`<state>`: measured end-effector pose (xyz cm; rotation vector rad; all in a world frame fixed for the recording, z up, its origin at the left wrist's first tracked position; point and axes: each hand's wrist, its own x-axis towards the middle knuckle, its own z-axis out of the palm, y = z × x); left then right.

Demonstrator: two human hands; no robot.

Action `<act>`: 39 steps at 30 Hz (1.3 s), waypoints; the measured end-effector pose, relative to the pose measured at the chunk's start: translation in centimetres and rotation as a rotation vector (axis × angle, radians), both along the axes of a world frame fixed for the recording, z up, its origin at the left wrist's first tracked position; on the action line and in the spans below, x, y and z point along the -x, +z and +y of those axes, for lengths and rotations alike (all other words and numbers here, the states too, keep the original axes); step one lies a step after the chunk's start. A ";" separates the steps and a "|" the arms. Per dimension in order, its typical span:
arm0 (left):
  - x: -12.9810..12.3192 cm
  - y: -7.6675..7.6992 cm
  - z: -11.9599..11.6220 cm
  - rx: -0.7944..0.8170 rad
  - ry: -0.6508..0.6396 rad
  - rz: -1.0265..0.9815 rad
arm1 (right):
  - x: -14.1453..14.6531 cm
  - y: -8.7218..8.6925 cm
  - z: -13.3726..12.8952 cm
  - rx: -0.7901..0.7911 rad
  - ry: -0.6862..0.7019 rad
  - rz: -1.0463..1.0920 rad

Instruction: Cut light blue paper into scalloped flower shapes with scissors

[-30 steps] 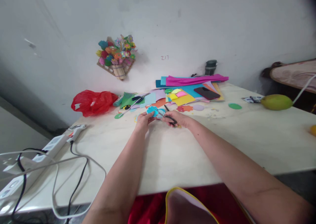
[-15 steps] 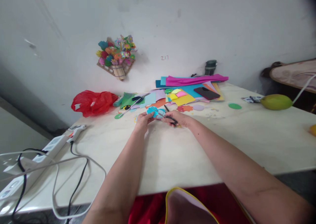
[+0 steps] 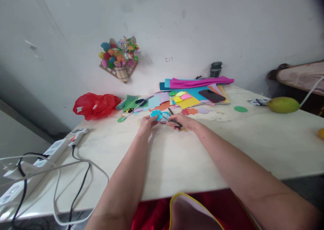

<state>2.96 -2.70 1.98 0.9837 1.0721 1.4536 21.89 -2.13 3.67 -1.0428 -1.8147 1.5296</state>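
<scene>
My left hand pinches a blue flower cutout with a scalloped edge, thumb on top. In my right hand is a pair of black-handled scissors, its blades reaching left to the cutout. Whether the blades are parted is too small to tell. A paler blue cutout shows just behind the blades. Beyond my hands lie red and orange flower cutouts and a lilac oval.
Coloured sheets with a phone on them lie against the wall. A red plastic bag and a second pair of scissors are at the left back. A power strip with loose cables lines the left edge; a yellow-green mango sits right.
The scissors' blades appear slightly shifted against the blue flower cutout. Both hands stay in nearly the same place.
</scene>
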 end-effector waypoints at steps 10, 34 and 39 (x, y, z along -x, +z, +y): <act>-0.4 0.0 -0.2 -0.025 -0.031 -0.029 | 0.1 -0.7 0.7 -0.016 -0.028 0.052; -0.7 0.2 -0.3 0.051 -0.046 -0.114 | -0.3 -1.8 1.7 -0.091 -0.008 0.077; -0.8 0.2 -0.4 0.071 -0.077 -0.112 | -0.3 -1.2 1.4 -0.062 -0.027 0.064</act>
